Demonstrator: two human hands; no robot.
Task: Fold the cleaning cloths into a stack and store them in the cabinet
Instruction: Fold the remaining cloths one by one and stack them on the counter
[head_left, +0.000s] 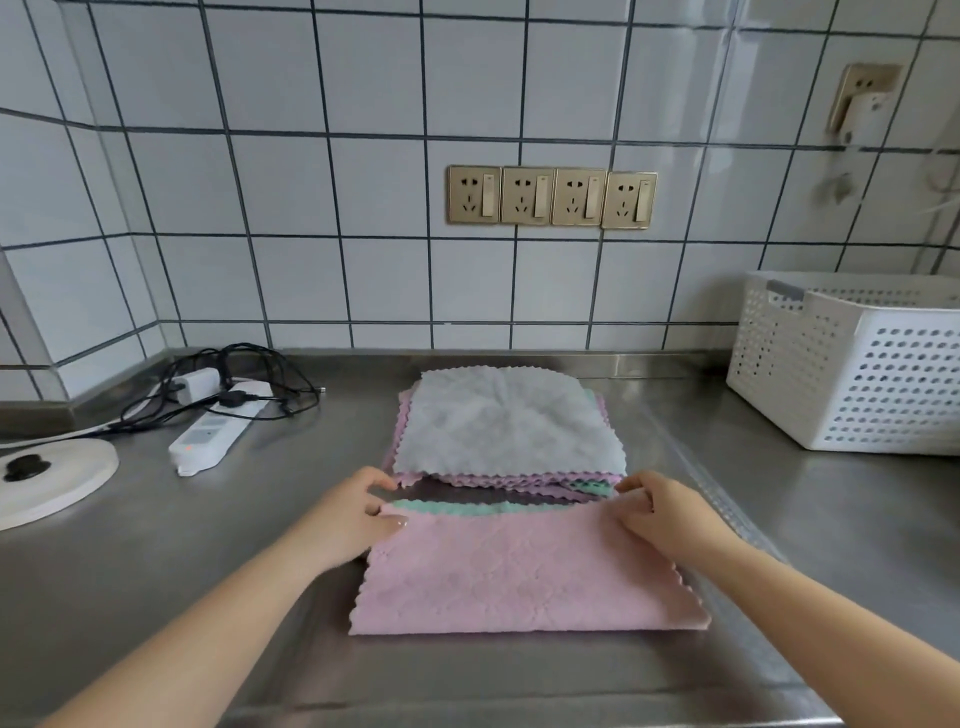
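Both the left hand (353, 512) and right hand (660, 512) pinch the far corners of the pink cloth (524, 577), which looks light, limp and best held by its corners.

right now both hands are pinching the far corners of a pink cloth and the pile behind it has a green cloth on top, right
Not quite. In the head view the pile has a grey cloth on top, not green. The left hand and right hand do pinch the pink cloth's far corners.
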